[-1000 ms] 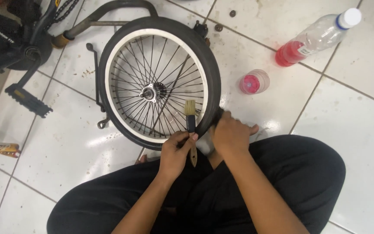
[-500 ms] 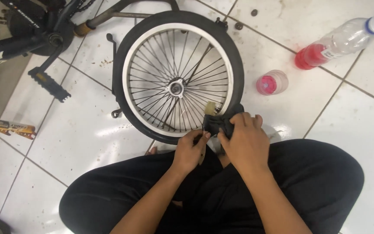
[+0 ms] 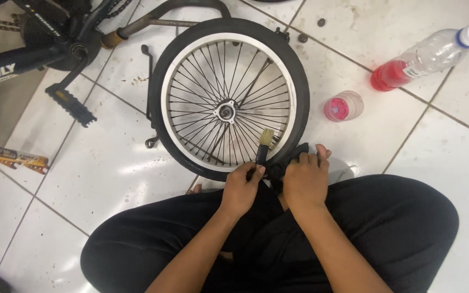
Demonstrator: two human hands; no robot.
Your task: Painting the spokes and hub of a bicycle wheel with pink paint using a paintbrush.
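A small bicycle wheel [image 3: 191, 70] with a black tyre, white rim and thin spokes lies flat on the white tiled floor in front of my crossed legs. My left hand [image 3: 241, 190] is shut on a paintbrush [image 3: 264, 145] with a dark handle. Its pale bristles point up over the spokes near the rim. My right hand [image 3: 305, 178] grips the tyre's near edge at the lower right, fingers curled over the rubber.
A clear plastic bottle [image 3: 424, 57] with red liquid lies at the upper right. A small cup of pink liquid [image 3: 343, 106] stands beside the wheel. A bicycle frame with crank and pedal [image 3: 71, 103] lies upper left. A wrench [image 3: 149, 95] lies by the tyre.
The view has drifted, so the wheel sits nearer the middle. My left hand now holds the brush more upright over the spokes. My right hand stays on the tyre.
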